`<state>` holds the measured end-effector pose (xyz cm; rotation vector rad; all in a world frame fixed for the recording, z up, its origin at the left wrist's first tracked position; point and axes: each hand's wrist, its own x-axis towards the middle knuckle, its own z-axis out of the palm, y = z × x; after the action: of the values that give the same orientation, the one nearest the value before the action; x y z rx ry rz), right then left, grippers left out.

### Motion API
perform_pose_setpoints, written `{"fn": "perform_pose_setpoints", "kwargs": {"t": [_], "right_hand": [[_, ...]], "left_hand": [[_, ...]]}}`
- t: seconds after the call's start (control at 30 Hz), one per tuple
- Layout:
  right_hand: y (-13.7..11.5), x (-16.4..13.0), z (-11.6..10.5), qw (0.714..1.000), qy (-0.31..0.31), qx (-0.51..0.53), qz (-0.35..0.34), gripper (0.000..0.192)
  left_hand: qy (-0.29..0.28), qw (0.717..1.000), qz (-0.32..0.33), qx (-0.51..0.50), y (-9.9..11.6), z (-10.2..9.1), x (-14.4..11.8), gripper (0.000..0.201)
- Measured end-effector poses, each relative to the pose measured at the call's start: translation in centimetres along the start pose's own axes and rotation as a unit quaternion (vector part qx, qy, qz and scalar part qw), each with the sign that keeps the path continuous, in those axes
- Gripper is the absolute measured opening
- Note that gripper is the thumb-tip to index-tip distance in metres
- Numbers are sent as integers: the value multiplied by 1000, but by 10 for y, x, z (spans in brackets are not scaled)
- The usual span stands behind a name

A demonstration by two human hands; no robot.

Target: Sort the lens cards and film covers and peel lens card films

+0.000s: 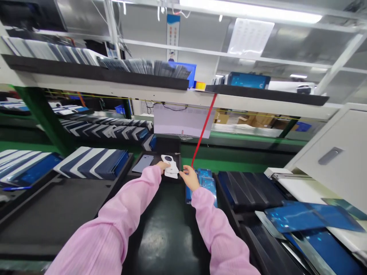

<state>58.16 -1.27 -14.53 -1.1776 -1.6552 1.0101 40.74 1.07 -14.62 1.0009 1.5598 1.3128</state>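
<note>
Pink sleeves (120, 225) run out from you over the dark green glossy bench top (169, 236). Your left hand (163, 165) grips the near edge of a small white flat part with a round dark lens ring (169, 162), which lies at the front of the black foam tray (172, 147), beside a grey-blue phone back cover (142, 163). Your right hand (189, 178) hovers loosely open just right of the part, above the blue-filmed covers (204, 179). You seem to be picking the part up; steadying it with both hands likely comes next.
</note>
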Motion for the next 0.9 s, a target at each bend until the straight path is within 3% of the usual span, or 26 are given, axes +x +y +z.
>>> {"fn": "perform_pose_setpoints", "kwargs": {"t": [0.07,0.17,0.33,0.6,0.7,0.9], "right_hand": [[0,27,15,1000,11,11,6,56],[-6,55,37,999,-23,47,-11,71],[-12,76,68,990,-76,102,-65,52],[17,88,87,992,-99,70,-43,34],[26,92,89,993,-110,32,-27,25],[26,93,89,994,-107,-6,-14,26]], "left_hand": [[-2,999,38,-6,-2,-5,-5,32],[17,992,128,-8,-1,-17,-11,33],[25,974,225,2,-5,-29,-8,31],[50,977,205,-14,-33,-29,16,35],[59,981,184,-12,-34,-29,22,32],[76,983,164,16,-25,-28,17,29]]}}
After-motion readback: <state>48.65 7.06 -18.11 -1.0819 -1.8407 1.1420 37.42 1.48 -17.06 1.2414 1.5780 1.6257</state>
